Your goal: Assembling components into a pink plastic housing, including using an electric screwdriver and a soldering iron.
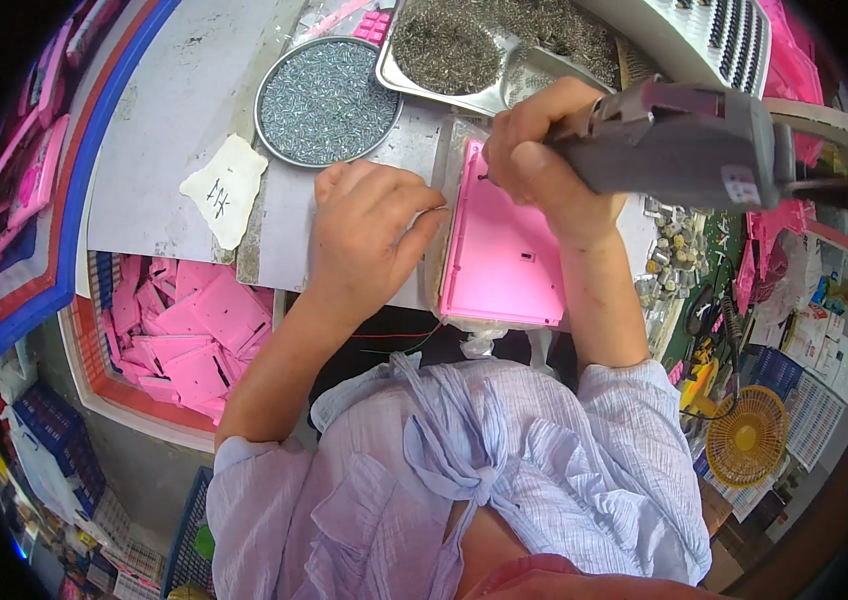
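My right hand [556, 165] is closed around a grey power screwdriver [679, 140]. Its slim end points down at the upper left edge of a pink flat plastic panel [504, 255]. That panel lies in a shallow holder [441, 235] at the table's front edge. To the left of it, my left hand [369, 235] has its fingers curled and thumb drawn in. Whatever it may hold is hidden. Just beyond that hand stands a round metal tray [262, 110] full of small silvery pin-like pieces.
A compartmented metal tray [479, 100] holds small brownish metal parts at the back. A torn paper with handwriting [226, 190] lies at left. Below it, a bin [89, 375] contains pink panels. Small metal pieces [679, 245] lie at right, near a yellow fan [746, 435].
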The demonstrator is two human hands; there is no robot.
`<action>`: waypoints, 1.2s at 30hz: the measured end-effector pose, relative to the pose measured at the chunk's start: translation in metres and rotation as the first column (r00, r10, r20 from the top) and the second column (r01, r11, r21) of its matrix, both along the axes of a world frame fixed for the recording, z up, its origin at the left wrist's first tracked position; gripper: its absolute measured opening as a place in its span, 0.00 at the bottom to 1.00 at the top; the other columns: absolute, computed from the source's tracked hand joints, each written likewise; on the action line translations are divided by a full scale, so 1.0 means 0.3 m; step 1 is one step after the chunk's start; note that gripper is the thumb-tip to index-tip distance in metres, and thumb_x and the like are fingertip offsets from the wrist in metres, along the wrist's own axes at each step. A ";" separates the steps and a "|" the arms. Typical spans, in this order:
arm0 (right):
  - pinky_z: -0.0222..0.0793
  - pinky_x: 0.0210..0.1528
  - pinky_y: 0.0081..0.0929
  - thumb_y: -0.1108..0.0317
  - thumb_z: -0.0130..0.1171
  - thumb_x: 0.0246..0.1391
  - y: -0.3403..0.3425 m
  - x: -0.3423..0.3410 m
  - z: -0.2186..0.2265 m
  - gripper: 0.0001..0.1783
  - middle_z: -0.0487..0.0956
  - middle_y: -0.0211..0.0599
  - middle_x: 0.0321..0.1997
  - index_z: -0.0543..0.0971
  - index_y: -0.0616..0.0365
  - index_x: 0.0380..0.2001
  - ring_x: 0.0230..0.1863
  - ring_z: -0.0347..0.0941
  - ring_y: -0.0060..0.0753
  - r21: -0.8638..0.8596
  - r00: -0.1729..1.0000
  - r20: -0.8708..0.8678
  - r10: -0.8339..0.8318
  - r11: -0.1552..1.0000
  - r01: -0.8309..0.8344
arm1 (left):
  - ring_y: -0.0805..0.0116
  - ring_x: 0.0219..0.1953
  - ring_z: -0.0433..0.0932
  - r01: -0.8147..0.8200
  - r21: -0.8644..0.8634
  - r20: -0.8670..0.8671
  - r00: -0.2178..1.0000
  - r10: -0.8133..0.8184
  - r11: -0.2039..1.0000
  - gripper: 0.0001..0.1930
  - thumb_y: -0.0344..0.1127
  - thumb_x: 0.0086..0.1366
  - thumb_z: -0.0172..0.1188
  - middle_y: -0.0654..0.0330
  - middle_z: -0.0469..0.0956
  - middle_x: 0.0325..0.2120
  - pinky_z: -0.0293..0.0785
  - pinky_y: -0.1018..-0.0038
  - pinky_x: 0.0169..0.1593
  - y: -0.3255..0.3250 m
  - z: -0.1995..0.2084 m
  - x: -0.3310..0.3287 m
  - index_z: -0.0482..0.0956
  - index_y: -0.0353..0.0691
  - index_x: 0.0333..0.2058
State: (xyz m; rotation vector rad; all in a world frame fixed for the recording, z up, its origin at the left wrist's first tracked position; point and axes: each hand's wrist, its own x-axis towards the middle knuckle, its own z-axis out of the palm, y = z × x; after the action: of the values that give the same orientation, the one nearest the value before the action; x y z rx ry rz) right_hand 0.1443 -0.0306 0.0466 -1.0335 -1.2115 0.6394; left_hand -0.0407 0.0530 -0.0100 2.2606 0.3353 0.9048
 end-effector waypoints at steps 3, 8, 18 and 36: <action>0.58 0.19 0.23 0.60 0.59 0.65 -0.024 -0.002 0.086 0.12 0.68 0.25 0.16 0.72 0.58 0.37 0.16 0.62 0.22 0.067 0.998 -0.067 0.014 0.998 -0.010 | 0.66 0.35 0.76 -0.019 0.038 0.043 0.999 0.017 0.999 0.10 0.32 0.52 0.72 0.68 0.80 0.31 0.61 0.64 0.46 -0.015 -0.006 0.010 0.81 0.46 0.33; 0.59 0.22 0.23 0.56 0.54 0.67 -0.098 -0.013 0.174 0.13 0.69 0.19 0.18 0.71 0.53 0.43 0.17 0.63 0.19 0.160 0.972 -0.129 0.197 0.971 -0.176 | 0.67 0.33 0.75 0.026 0.015 0.102 0.994 -0.027 1.000 0.12 0.31 0.51 0.73 0.69 0.80 0.30 0.59 0.64 0.45 -0.051 0.016 0.028 0.81 0.47 0.34; 0.58 0.21 0.24 0.57 0.56 0.65 -0.109 -0.094 0.158 0.12 0.69 0.22 0.18 0.71 0.53 0.41 0.17 0.63 0.20 0.086 0.961 -0.221 0.166 0.985 -0.150 | 0.65 0.36 0.76 0.086 0.066 0.094 0.991 -0.092 0.994 0.11 0.34 0.51 0.73 0.68 0.80 0.32 0.59 0.62 0.49 -0.032 0.015 -0.020 0.82 0.47 0.34; 0.61 0.22 0.25 0.77 0.60 0.52 -0.133 -0.194 0.103 0.08 0.71 0.33 0.19 0.69 0.59 0.28 0.19 0.67 0.25 -0.347 0.985 0.105 0.136 0.934 -0.091 | 0.60 0.37 0.78 -0.242 0.452 -0.257 0.886 0.385 0.859 0.12 0.44 0.62 0.65 0.64 0.82 0.28 0.64 0.55 0.48 0.318 -0.116 0.060 0.83 0.43 0.26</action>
State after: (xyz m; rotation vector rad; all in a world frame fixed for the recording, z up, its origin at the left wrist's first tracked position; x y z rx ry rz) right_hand 0.0860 -0.0705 0.0774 -1.3162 -1.3069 0.9086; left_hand -0.0228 0.1486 -0.0448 2.8185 0.7591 0.7945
